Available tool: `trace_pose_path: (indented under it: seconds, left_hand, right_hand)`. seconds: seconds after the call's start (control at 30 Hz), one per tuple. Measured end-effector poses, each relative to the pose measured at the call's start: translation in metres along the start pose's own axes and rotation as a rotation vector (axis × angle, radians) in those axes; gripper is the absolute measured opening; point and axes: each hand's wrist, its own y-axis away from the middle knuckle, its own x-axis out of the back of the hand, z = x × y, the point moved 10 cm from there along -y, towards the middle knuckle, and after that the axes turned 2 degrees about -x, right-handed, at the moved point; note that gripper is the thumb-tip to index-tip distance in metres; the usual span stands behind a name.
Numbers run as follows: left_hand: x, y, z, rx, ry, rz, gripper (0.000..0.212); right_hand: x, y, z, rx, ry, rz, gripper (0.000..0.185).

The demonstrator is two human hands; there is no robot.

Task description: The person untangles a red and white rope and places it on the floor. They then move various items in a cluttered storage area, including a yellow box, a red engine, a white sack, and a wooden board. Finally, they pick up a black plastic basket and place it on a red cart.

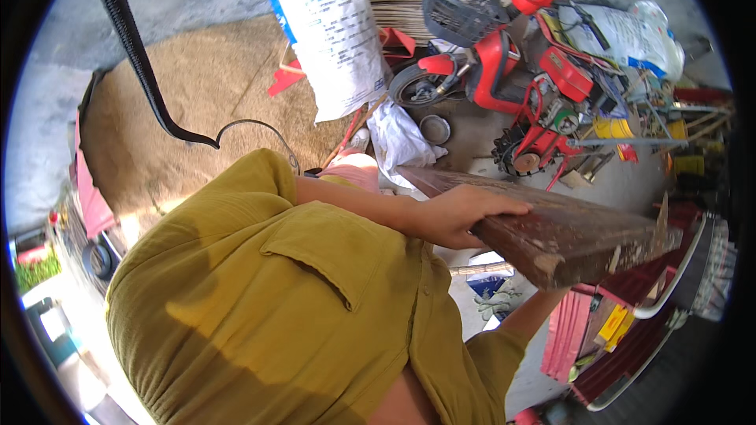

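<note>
A thick, worn, reddish-brown wooden board (pixel 567 230) lies across in front of my chest, its splintered end pointing right. My left hand (pixel 458 215) grips its near edge, with the thumb along the upper face. My right forearm rises from the lower right to the underside of the board, close to the splintered end. The board hides my right hand, so its hold cannot be seen. My mustard shirt fills the lower middle of the view.
A red electric scooter (pixel 496 71) with a basket stands beyond the board. A large white sack (pixel 336 35) is at the top, beside a brown mat-like surface (pixel 195 106). A white bag (pixel 396 141) and a bowl (pixel 435 129) are on the floor. Dark red furniture with a pale rail (pixel 673 274) stands at right.
</note>
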Motion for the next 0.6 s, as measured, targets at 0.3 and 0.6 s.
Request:
trace_pose_path:
  seconds: [0.3, 0.6]
  left_hand:
    - [0.051, 0.029, 0.007, -0.001, -0.041, 0.102, 0.055]
    - [0.167, 0.171, -0.044, 0.765, 0.02, 0.621, 0.032]
  right_hand:
    - [-0.119, -0.093, -0.007, 0.141, 0.135, -0.621, 0.033]
    - [-0.234, 0.027, -0.053, 0.032, -0.387, -0.04, 0.061]
